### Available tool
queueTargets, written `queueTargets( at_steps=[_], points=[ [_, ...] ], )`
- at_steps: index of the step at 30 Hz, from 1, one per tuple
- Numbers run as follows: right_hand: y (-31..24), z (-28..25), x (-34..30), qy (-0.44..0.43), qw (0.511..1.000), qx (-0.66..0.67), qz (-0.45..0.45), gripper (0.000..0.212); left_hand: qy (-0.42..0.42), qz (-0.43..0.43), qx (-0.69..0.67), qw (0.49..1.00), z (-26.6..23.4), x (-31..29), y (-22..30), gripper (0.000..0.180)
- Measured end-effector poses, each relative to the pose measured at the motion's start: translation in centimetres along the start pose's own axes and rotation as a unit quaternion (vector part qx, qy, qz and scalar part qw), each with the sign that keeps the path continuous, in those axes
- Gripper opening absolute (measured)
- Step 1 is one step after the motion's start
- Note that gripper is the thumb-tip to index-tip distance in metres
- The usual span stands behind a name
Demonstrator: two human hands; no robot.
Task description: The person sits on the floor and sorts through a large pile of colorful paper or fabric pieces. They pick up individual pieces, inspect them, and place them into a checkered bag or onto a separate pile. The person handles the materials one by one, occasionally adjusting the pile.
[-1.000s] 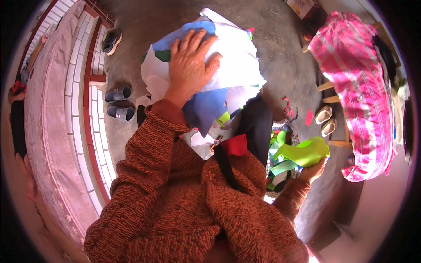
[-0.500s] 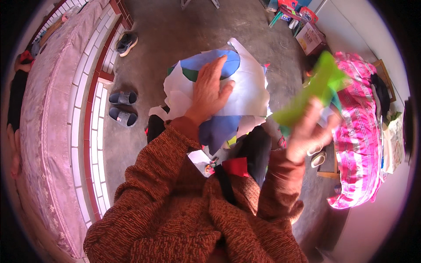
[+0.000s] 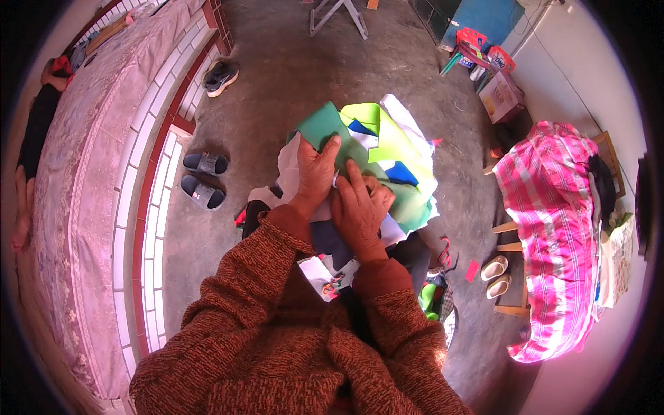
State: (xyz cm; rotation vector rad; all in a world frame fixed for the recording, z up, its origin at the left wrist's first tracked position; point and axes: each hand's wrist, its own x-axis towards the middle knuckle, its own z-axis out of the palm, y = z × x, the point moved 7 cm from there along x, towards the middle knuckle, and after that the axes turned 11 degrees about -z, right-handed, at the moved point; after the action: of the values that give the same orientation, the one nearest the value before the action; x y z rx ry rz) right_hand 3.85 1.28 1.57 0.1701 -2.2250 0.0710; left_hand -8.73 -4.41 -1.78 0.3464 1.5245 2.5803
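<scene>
A loose stack of thin, cloth-like sheets [image 3: 287, 166] in white, blue and green rests in front of my knees. On top lie a dark green sheet [image 3: 319, 123] and a lime green sheet [image 3: 400, 138] with jagged edges and blue and white patches showing. My left hand [image 3: 317, 173] lies along the left part of the dark green sheet, fingers stretched out. Close beside it, my right hand [image 3: 363, 211] has its fingers bent at the near edge of that sheet, seemingly pinching it; its thumb tip is partly hidden by the left hand.
Dark slippers [image 3: 202, 178] and a sneaker [image 3: 221, 78] stand on the floor at left, beside a bed [image 3: 90, 173] with a pink cover. At right are light shoes [image 3: 494, 277], a pink plaid cloth [image 3: 553, 228] over wooden furniture and a cardboard box [image 3: 499, 97].
My right hand has come left from the plaid cloth to the stack. The lime green sheet it was swinging now lies on the stack, with the dark green one across the top.
</scene>
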Motion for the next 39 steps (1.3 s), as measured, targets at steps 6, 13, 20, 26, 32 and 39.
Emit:
queueTargets(
  at_steps=[6,13,20,26,32,39],
  points=[
    [-0.2,-0.4,-0.6,0.004,1.000,0.003,-0.004,0.023,0.017,0.010,0.046,0.999,-0.8,0.1,-0.4,0.015],
    [-0.3,-0.9,-1.2,0.039,0.999,0.004,-0.023,0.024,0.067,-0.046,0.001,0.997,-1.6,0.3,0.9,0.021],
    [0.0,-1.1,-1.6,0.054,0.998,0.023,-0.032,0.022,0.124,0.020,0.001,0.992,-4.1,1.6,5.5,0.039],
    [0.0,-1.4,-1.7,0.061,0.997,0.035,-0.030,0.024,-0.129,0.164,0.315,0.926,6.2,-0.1,8.5,0.027],
    [0.0,-1.4,-1.8,0.080,0.996,0.046,-0.023,0.028,-0.197,0.242,0.584,0.749,10.2,-1.4,4.6,0.037],
    [0.1,-1.2,-1.9,0.076,0.995,0.061,-0.018,0.025,-0.198,0.277,0.578,0.742,12.1,-0.1,5.1,0.024]
  ],
)
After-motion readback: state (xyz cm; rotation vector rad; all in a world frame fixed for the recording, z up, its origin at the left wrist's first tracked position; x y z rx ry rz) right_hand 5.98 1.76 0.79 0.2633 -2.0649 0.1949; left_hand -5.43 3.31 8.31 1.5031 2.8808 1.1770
